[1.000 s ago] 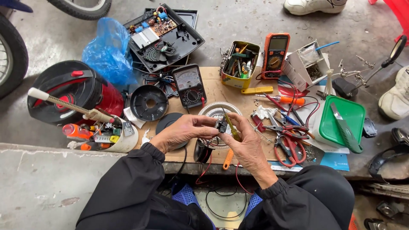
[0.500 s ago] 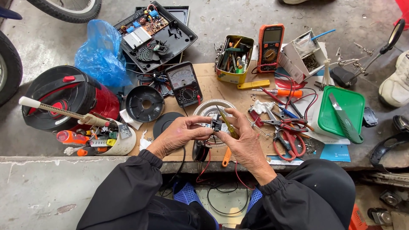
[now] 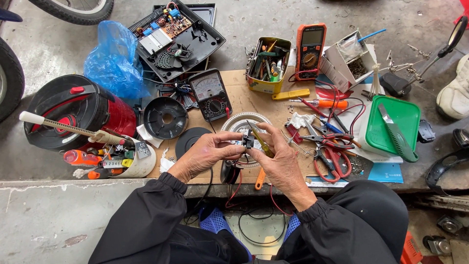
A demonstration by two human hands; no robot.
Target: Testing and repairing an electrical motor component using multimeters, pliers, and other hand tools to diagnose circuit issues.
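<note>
At the far left edge of the cardboard sheet [image 3: 254, 105] that serves as the work surface stand a red and black cooker pot [image 3: 73, 115] and a white tub [image 3: 129, 164] crammed with small tools. Just right of them lie a black round housing [image 3: 167, 117] and a flat black disc [image 3: 191, 141], both off and set aside, and behind these sits an opened appliance base [image 3: 178, 36] with its circuit board and fan bared. An analogue meter [image 3: 211, 94] rests near the middle of the sheet.

The left hand [image 3: 204, 155] is over the near edge, its fingers [image 3: 233, 146] closed in a pinch on a small black component [image 3: 248, 141] with red wires hanging from it. That part is held in the air above a round metal coil plate [image 3: 244, 128]. The right hand [image 3: 279, 159] meets it from the other side; its fingers are closed around a yellow-handled screwdriver [image 3: 259, 142], the tip at the component.

Judging by this, the dismantling is done and the work on the small part is under way; nothing looks reassembled, so refitting seems to be all that is left.

To the right lie red-handled pliers [image 3: 328, 155], a tin of tools [image 3: 268, 66], an orange digital meter [image 3: 309, 46] and a green tray [image 3: 393, 128] toward the right edge.
</note>
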